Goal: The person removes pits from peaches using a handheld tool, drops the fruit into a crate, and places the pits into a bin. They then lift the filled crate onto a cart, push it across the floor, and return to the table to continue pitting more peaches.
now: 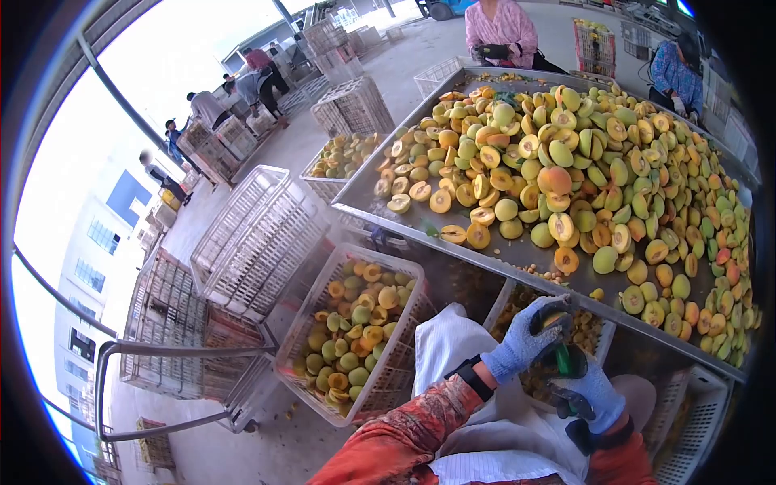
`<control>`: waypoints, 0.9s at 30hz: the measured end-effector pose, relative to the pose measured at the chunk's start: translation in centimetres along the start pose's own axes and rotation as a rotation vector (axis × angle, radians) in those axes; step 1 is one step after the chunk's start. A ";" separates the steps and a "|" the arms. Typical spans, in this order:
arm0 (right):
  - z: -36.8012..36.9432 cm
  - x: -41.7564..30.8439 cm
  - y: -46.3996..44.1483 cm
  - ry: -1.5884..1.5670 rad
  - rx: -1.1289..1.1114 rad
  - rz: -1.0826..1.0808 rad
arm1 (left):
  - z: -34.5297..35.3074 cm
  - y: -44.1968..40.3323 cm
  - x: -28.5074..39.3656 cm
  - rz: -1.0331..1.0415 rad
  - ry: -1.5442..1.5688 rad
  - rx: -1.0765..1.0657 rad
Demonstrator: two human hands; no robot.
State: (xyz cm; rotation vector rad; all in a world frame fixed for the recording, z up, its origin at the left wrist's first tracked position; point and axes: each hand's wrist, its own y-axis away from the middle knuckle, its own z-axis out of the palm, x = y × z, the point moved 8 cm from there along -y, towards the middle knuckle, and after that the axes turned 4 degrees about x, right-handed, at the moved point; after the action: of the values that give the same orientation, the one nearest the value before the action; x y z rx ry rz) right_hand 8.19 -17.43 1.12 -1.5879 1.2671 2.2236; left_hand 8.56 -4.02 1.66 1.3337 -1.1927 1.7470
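My left hand (529, 335), in a blue-grey glove with dark fingertips, is closed around a small piece of fruit, partly hidden by the fingers. Just right of and below it, my right hand (590, 388) wears a similar glove and is wrapped round a green-handled tool (571, 360). Both hands are over my lap, in front of the near edge of a metal table (453, 246). Halved yellow-green fruits (558, 182) are heaped on that table. Below the hands, a crate (605, 343) of small pieces is partly covered.
Left of my lap stands a crate (295, 380) filled with fruit. Empty white crates (250, 234) are stacked farther left beside a metal rail (186, 351). A person in pink (505, 28) and a person in blue (679, 73) are across the table.
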 end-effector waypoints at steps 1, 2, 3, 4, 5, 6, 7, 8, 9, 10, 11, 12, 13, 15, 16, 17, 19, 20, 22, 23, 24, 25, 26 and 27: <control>-0.6 0.2 -0.4 -0.002 -0.021 -0.049 | 0.8 0.1 -1.6 -0.148 0.197 -0.103; -1.0 2.0 -1.4 -0.002 -0.019 -0.049 | 1.2 0.2 -1.8 -0.148 0.198 -0.104; -2.2 2.2 -2.6 0.437 0.202 -0.350 | 1.0 0.1 -2.3 -0.137 -0.065 -0.010; -2.0 1.2 -2.3 0.878 0.424 -0.650 | 0.3 0.1 -2.3 -0.123 -0.329 0.088; -1.8 1.1 -2.6 0.880 0.419 -0.654 | 0.0 -0.3 -2.0 -0.122 -0.329 0.095; -1.1 1.2 -2.7 0.624 0.277 -0.697 | -0.4 -0.7 -2.2 -0.197 -0.287 0.091; -0.5 1.0 -2.6 0.366 0.140 -0.727 | -0.5 -0.7 -2.6 -0.271 -0.243 0.086; -0.1 -0.9 -1.5 0.367 0.141 -0.728 | -0.6 -0.8 -2.8 -0.269 -0.242 0.085; 0.6 -1.7 -0.8 0.129 0.023 -0.360 | -0.5 -0.8 -3.6 -0.312 -0.124 0.045; 1.8 -0.7 -0.1 -0.111 -0.093 0.010 | -0.2 -0.8 -4.1 -0.357 -0.009 0.003; 1.8 -0.4 -0.1 -0.113 -0.094 0.009 | -0.1 -0.8 -2.9 -0.293 -0.129 -0.012; 1.7 0.3 -0.4 -0.082 -0.077 0.016 | -0.2 -0.6 -2.8 -0.290 -0.129 -0.011; 1.4 0.7 -0.5 -0.053 -0.058 0.024 | 0.1 -0.4 -1.9 -0.142 -0.395 -0.052; 1.4 0.4 -0.3 -0.051 -0.109 -0.004 | 0.9 -0.4 -0.3 0.062 -0.615 -0.158; 1.7 0.3 -0.1 -0.049 -0.165 -0.026 | 0.6 -0.7 -0.2 0.055 -0.614 -0.156; 1.7 0.5 -0.2 -0.047 -0.169 -0.022 | 0.8 -0.9 0.3 0.095 -0.480 -0.190; 1.3 0.8 -0.9 -0.190 -0.095 0.019 | 0.7 -1.2 0.7 0.146 -0.357 -0.220; 1.4 0.6 -0.8 -0.190 -0.099 0.015 | 0.6 -1.3 -1.3 -0.078 -0.222 -0.215; 1.6 1.0 -0.6 -0.151 -0.098 0.122 | 0.7 -0.9 -3.7 -0.293 -0.085 -0.211; 1.5 1.0 -0.7 -0.154 -0.097 0.120 | 0.6 -0.6 -3.7 -0.306 0.076 -0.170; 1.8 1.2 -1.0 -0.208 -0.122 0.114 | 0.4 -0.4 -3.7 -0.321 0.236 -0.126; 2.2 1.4 -0.9 -0.263 -0.150 0.117 | 0.4 -0.1 -4.0 -0.331 0.235 -0.123; 2.3 1.6 -0.8 -0.263 -0.155 0.125 | 0.4 -0.1 -3.7 -0.379 0.236 -0.093; 2.4 1.0 -0.8 -0.269 -0.168 0.090 | 0.3 -0.4 -3.5 -0.421 0.237 -0.066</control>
State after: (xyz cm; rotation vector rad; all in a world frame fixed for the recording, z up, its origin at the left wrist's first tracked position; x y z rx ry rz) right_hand 6.45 -15.64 0.05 -1.2442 1.1233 2.5546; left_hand 10.02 -3.96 -1.58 1.1961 -0.7665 1.4964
